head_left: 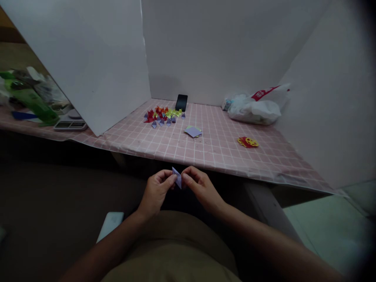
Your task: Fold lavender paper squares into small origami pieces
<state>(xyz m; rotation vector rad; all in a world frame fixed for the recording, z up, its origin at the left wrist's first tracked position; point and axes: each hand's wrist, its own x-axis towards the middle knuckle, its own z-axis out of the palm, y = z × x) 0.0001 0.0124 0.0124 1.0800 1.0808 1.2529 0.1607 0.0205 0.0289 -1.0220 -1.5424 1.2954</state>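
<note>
Between my two hands, just below the table's front edge, is a small folded piece of purple paper (177, 177). My left hand (158, 190) pinches its left side between thumb and fingers. My right hand (201, 187) has thumb and forefinger closed at the paper's right edge. Farther off on the table lies a small stack of square paper sheets (193, 131), purple on top with some green showing beneath. To its left stands a cluster of small folded paper pieces (161, 115) in red, orange, yellow and purple.
The table (217, 150) has a pink checked cover. A dark phone (181, 102) leans near the back panel. Red and yellow cut-outs (248, 142) lie at right, below a white plastic bag (255, 109). At left are a scale (70, 124) and green bottle (32, 100); a white device (111, 225) lies beside me.
</note>
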